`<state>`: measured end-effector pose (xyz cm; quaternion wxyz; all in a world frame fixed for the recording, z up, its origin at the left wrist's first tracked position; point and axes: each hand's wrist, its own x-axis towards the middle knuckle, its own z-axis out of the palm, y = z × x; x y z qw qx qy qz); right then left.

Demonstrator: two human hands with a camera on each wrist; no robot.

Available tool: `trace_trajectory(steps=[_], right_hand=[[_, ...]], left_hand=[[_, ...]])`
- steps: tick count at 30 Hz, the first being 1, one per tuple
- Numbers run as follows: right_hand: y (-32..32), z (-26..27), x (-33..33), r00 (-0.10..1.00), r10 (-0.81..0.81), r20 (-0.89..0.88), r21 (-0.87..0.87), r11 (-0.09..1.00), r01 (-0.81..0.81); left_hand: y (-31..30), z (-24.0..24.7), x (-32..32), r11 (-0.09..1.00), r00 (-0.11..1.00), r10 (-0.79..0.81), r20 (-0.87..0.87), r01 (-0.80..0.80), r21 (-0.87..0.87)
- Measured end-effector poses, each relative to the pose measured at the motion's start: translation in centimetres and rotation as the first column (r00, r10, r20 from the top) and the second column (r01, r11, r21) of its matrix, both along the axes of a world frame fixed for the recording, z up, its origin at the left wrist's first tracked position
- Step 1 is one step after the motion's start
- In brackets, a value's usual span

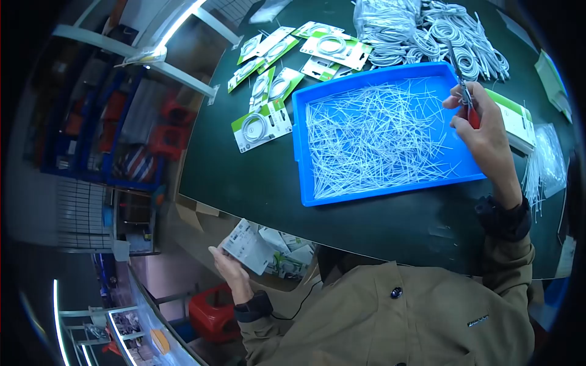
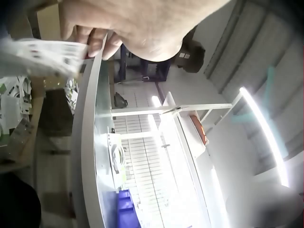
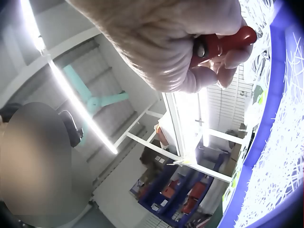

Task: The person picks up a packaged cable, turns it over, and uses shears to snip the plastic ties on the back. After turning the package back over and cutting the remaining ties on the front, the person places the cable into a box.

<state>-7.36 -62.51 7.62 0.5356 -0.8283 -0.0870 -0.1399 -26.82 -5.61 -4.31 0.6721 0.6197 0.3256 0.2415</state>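
Note:
Beyond the table's near left edge, my left hand (image 1: 232,272) is beside a carded cable pack (image 1: 247,246), its printed white back turned up. One digit stands spread away from the pack, while the pack hides part of the hand. In the left wrist view the pack (image 2: 45,57) is blurred just past the fingers. A carton (image 1: 287,259) of similar packs is close by. My right hand (image 1: 485,131) grips red-handled scissors (image 1: 456,64) over the right end of a blue tray (image 1: 297,146), blades pointing away. Cut white plastic strips (image 1: 372,137) fill much of the tray.
Several carded white cables (image 1: 262,125) lie left of and behind the tray on the dark green table (image 1: 232,177). Coiled cables (image 1: 464,39) are heaped at the back. A white-green box (image 1: 517,125), long white ties (image 1: 533,180) and a clear bag (image 1: 552,158) lie at the right.

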Motion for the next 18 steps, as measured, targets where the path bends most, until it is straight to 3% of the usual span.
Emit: trace_trajectory(steps=[2,5,8,10,12,14,17,18], right_hand=[[0.2,0.0,-0.1,0.999,0.026,-0.037,0.033,0.999,-0.025],[0.7,-0.3,-0.2,0.995,0.058,-0.083,0.045,0.997,-0.055],[1.0,0.1,-0.2,0.988,0.063,-0.144,0.026,0.998,-0.06],[1.0,0.5,-0.4,0.987,0.019,-0.157,-0.047,0.999,-0.026],[1.0,0.7,-0.6,0.991,-0.059,-0.124,-0.175,0.984,0.037],[0.9,0.1,-0.7,0.993,-0.12,0.001,-0.285,0.952,0.115],[0.4,-0.2,-0.7,0.989,-0.122,0.08,-0.35,0.926,0.143],[0.2,-0.3,-0.6,0.99,-0.108,0.085,-0.36,0.924,0.132]], left_hand=[[0.7,-0.6,-0.2,0.978,0.989,0.13,-0.064,-0.118,0.171],[0.4,0.3,2.6,0.925,0.989,0.149,-0.028,-0.129,0.356],[-2.0,3.0,8.5,0.827,0.999,0.036,-0.021,-0.017,0.562],[-4.4,4.7,13.0,0.66,0.985,-0.145,-0.092,0.166,0.732],[-6.0,5.2,17.4,0.394,0.938,-0.294,-0.184,0.294,0.871],[-5.7,4.1,21.9,0.103,0.892,-0.382,-0.24,0.299,0.949],[-6.8,3.8,27.0,-0.195,0.851,-0.421,-0.315,0.254,0.947],[-6.5,3.0,28.4,-0.213,0.838,-0.42,-0.348,0.282,0.935]])
